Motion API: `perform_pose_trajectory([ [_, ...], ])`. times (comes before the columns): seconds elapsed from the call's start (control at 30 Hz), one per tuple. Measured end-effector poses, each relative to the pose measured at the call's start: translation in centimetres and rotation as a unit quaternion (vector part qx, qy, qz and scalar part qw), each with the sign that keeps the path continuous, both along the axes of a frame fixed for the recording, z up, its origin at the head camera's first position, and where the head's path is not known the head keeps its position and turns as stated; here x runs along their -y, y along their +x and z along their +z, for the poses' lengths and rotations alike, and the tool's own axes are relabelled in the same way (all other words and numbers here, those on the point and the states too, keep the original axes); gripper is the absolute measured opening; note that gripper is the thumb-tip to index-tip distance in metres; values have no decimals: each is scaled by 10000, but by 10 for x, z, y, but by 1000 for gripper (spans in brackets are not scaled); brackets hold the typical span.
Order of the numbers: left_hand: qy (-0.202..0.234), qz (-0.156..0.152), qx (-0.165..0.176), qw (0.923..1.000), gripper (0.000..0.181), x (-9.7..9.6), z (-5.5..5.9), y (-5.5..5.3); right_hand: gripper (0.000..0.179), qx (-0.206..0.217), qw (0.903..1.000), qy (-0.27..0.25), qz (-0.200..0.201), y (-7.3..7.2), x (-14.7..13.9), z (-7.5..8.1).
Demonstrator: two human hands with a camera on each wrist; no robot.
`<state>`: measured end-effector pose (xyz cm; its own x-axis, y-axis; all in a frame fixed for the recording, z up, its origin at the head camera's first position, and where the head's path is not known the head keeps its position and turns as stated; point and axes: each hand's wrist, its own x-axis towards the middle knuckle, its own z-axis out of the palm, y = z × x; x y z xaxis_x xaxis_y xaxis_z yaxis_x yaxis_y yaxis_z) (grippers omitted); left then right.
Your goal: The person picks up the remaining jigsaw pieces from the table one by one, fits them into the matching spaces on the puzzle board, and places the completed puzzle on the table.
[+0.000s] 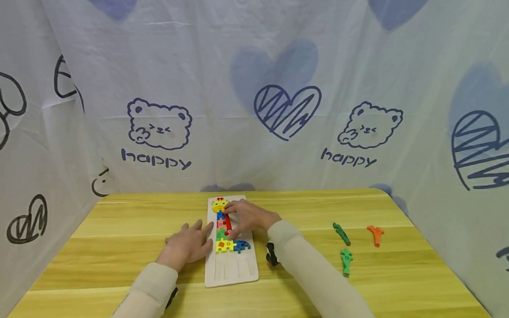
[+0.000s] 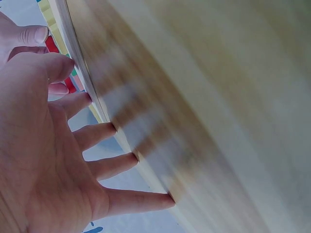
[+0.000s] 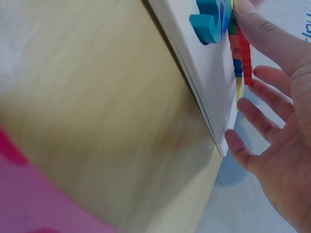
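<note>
Pinches a red piece (image 3: 246, 58) in the right hand (image 1: 251, 216), with thumb by the near end and fingers by the far end, narrowed to its length. Holds it over a white board (image 1: 236, 278), just beside the right side of a line of joined blocks; cannot tell whether touching the board or slightly above. Spreads the left hand (image 1: 189, 243) along the board's left edge, fingers wide and nearly straight, with fingertips touching the rim.

Along the board, from the far end toward the near: a yellow head (image 1: 219, 206), then a blue block (image 1: 220, 216), a pink block (image 1: 219, 224), a green block (image 1: 220, 234) and a yellow block (image 1: 223, 246). To the right of the yellow block, joined to it, a curved blue piece (image 1: 242, 246). Nearer still, faint outlined slots (image 1: 244, 267).

Well to the right of the board, on the wood-grained surface (image 1: 83, 264), 3 loose pieces, all apart: a dark green piece (image 1: 341, 234), an orange piece (image 1: 375, 234) and a light green piece (image 1: 346, 261). Behind the surface, a pale curtain (image 1: 228, 146) printed with hearts, 2 whole bears and the word "happy". On both arms, cream sleeves (image 1: 318, 275).
</note>
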<state>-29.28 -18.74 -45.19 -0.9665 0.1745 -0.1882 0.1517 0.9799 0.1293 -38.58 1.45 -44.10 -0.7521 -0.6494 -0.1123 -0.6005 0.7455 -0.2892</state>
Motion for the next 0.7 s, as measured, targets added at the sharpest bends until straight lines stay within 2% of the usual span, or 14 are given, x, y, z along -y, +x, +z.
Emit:
perform_pose_trajectory([
  [0.7,31,14,27,10000,60,-1,1,0,84,218,9996,-111,-139,-5,2,0],
])
